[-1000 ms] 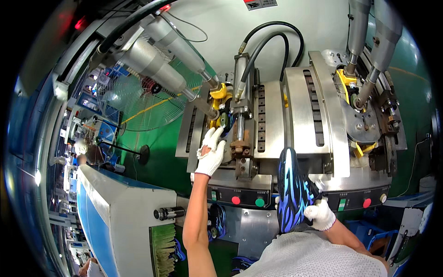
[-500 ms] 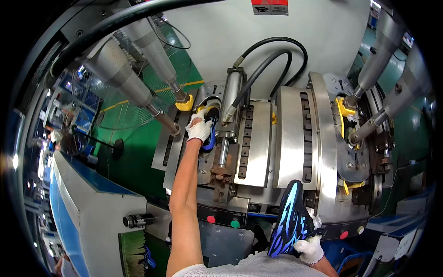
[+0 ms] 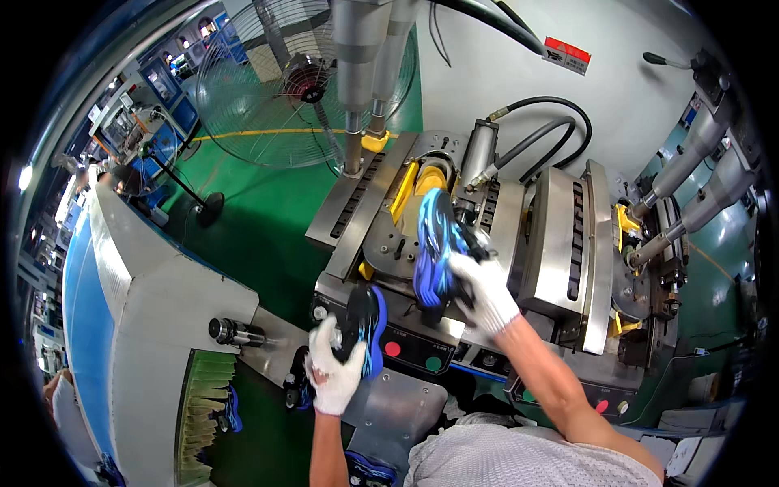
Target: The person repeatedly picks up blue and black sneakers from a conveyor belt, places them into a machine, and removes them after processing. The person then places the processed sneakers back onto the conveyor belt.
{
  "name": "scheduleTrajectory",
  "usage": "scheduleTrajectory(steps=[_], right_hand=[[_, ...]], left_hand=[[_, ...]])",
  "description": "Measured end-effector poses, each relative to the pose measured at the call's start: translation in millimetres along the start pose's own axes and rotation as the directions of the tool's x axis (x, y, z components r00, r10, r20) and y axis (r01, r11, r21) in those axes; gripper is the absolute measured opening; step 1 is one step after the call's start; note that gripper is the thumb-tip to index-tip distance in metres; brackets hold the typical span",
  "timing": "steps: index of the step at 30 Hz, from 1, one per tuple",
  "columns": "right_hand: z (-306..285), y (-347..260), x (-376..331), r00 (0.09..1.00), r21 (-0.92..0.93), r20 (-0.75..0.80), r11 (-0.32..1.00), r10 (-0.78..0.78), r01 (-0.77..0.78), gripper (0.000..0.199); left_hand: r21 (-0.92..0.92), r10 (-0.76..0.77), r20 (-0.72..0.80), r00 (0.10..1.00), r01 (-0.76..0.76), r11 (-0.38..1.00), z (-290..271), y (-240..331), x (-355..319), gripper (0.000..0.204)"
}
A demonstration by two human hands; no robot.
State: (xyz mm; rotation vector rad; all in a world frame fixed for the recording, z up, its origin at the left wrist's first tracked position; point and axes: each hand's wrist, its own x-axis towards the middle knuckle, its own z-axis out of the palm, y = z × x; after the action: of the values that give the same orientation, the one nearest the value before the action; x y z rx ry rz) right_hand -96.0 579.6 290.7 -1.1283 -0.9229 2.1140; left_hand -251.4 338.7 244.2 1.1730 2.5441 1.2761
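In my left hand (image 3: 334, 369), gloved in white, is a shoe (image 3: 375, 329) with a black upper and a blue-purple sole edge, held near the front of the machine. My gloved right hand (image 3: 487, 294) grips a patterned shoe (image 3: 434, 235), black with light-blue flame shapes and a purple sole edge. It hangs toe-forward over the metal plate of the press's left station (image 3: 389, 243). Just beyond its toe lies a yellow pad (image 3: 432, 178) between yellow side pieces. Blur and the shoe hide some of my right fingers.
A red button (image 3: 393, 349) and a green button (image 3: 433, 363) face me on the front panel. Steel pillars (image 3: 357, 73) stand over the left station. A dark bottle (image 3: 235, 331) lies by a conveyor opening with green strips (image 3: 203, 414). Another shoe (image 3: 369, 469) sits low beside my left forearm.
My left hand has drawn back from the left station with the black and blue shoe. My right hand has brought the patterned shoe from near my body up to that station. The view has turned left.
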Motion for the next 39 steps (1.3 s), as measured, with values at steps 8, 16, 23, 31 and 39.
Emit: scheduleTrajectory(steps=[8, 16, 23, 31, 39], right_hand=[[-61.5, -8.2, 384.7, 0.865, -0.882, -0.207, 0.47, -0.457, 0.038, 0.051], [-16.9, 70.5, 475.2, 0.967, -0.985, -0.003, 0.165, -0.255, 0.04, 0.02], [-37.7, -3.4, 553.6, 0.958, -0.636, 0.005, 0.74, 0.287, -0.219, 0.033], [57.6, 9.6, 150.9, 0.757, -0.728, 0.549, 0.241, -0.354, 0.641, 0.065], [-52.1, 224.6, -55.6, 0.853, -0.455, 0.521, -0.832, 0.042, 0.319, 0.109]], left_hand=[[0.148, -0.592, -0.046, 0.805, 0.591, 0.793, 55.7, -106.0, -178.0, 0.06], [0.095, -0.716, -0.475, 0.511, 0.839, 0.535, 99.3, -143.7, -342.5, 0.065], [-0.104, -0.742, -0.522, 0.421, 0.832, 0.545, 88.4, -95.2, -332.6, 0.078], [-0.156, -0.793, -0.426, 0.435, 0.829, 0.538, 89.6, -20.2, -455.7, 0.054], [-0.155, -0.734, -0.49, 0.47, 0.782, 0.604, -6.8, -81.1, -483.1, 0.04]])
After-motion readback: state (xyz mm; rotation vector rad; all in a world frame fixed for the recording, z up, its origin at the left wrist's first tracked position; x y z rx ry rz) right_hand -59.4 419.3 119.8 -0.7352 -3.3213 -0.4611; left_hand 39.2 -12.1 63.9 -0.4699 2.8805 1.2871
